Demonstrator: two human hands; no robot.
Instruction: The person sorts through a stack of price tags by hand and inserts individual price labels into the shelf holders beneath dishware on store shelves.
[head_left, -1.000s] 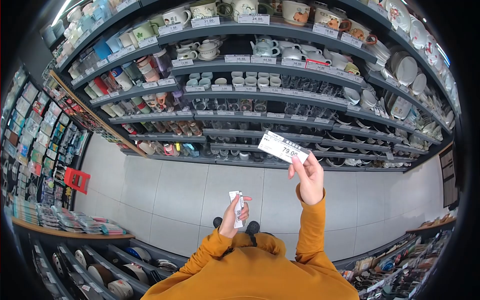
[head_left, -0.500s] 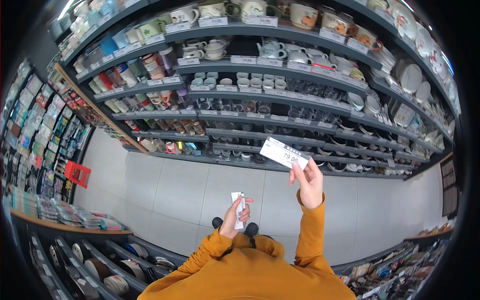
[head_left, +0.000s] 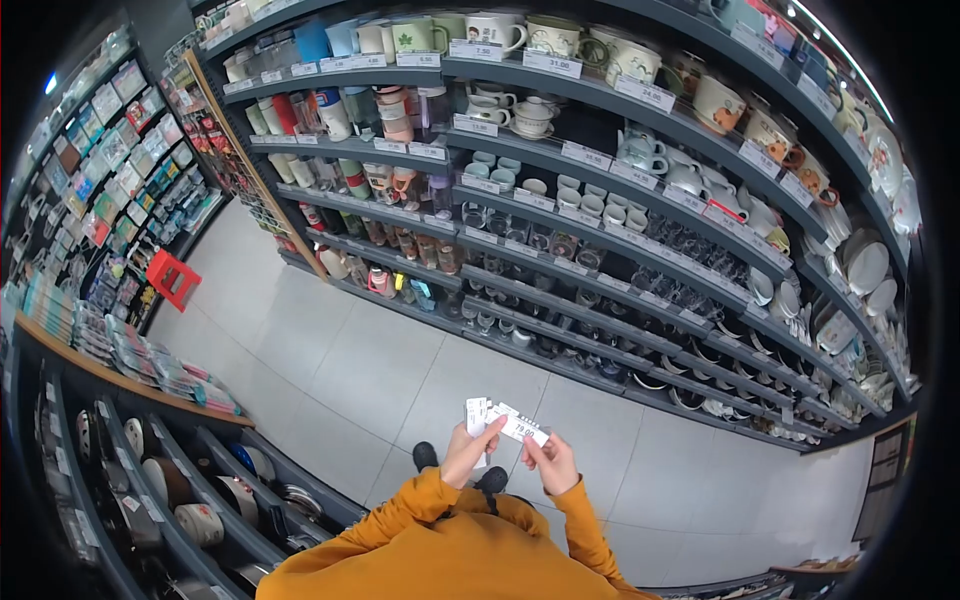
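White and printed 79.00, the price tag (head_left: 526,429) has come down to the lower centre of the frame, pinched in the right hand (head_left: 552,466) and meeting the left hand (head_left: 466,456), which grips other price labels (head_left: 476,414), bringing them together.

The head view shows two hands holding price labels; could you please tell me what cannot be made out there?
In the head view:
Small print on the 79.00 label: too small.
Middle of the upright label: hidden by the left hand.
Orange top: cut off by the bottom edge.
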